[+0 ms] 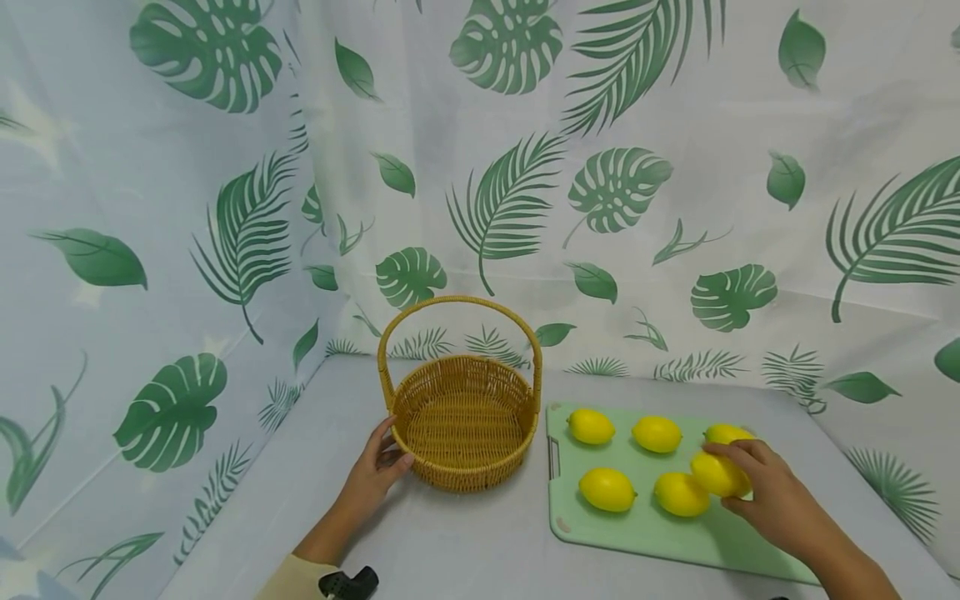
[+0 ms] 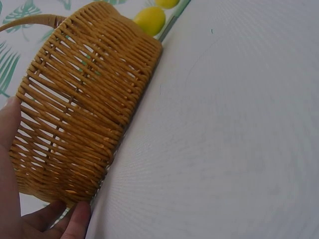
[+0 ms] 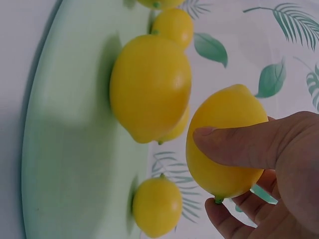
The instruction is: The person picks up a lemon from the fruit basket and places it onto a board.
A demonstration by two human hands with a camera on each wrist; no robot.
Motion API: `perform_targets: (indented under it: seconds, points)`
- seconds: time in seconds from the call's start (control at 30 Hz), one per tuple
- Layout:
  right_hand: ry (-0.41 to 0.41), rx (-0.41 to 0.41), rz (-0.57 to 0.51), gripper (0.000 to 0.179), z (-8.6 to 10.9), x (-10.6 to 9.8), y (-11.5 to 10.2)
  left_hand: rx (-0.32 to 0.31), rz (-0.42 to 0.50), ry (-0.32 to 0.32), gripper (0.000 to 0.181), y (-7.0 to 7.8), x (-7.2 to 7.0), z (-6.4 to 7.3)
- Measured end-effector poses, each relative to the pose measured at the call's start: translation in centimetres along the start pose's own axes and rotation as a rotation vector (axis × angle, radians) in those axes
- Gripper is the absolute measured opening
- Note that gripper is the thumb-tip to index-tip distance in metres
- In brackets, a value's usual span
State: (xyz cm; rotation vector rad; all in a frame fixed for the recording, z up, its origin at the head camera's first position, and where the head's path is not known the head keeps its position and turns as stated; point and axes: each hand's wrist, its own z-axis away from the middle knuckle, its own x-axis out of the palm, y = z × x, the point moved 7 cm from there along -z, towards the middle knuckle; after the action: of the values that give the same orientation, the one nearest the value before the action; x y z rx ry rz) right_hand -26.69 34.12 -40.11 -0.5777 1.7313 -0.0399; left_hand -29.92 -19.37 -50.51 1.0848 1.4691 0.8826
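Note:
A lemon (image 1: 720,475) is held between the thumb and fingers of my right hand (image 1: 776,500), above the right part of a light green cutting board (image 1: 630,537). In the right wrist view the thumb lies across this lemon (image 3: 227,144), clear of the board. Several more lemons lie on the board, among them a front-left lemon (image 1: 607,489) and one just left of the held lemon (image 1: 681,495). A wicker basket (image 1: 465,479) with a tall arched handle stands left of the board, nothing inside it. My left hand (image 1: 372,475) grips the basket's left side, thumb near the rim.
A pale cloth covers the table (image 1: 480,550). Behind and to the left hang white curtains (image 1: 420,83) printed with green leaves. The basket handle (image 1: 459,298) arches high over the basket's opening. A dark watch-like band (image 1: 348,583) sits at the left wrist.

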Motion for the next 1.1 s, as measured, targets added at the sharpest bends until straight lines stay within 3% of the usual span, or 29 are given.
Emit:
perform_targets:
  seconds: [0.53, 0.77, 1.1]
  points:
    - [-0.018, 0.057, 0.022, 0.068, 0.9, 0.0, 1.8, -0.027, 0.007, 0.004, 0.076, -0.1, 0.0, 0.3]
    - [-0.038, 0.088, 0.022, 0.067, 1.4, 0.6, 2.9, -0.016, 0.016, 0.000, 0.075, 0.8, 0.0, 0.6]
    - [-0.054, 0.102, 0.010, 0.066, 1.4, 1.0, 3.8, -0.031, 0.007, 0.006, 0.076, 0.0, 0.1, 0.1]
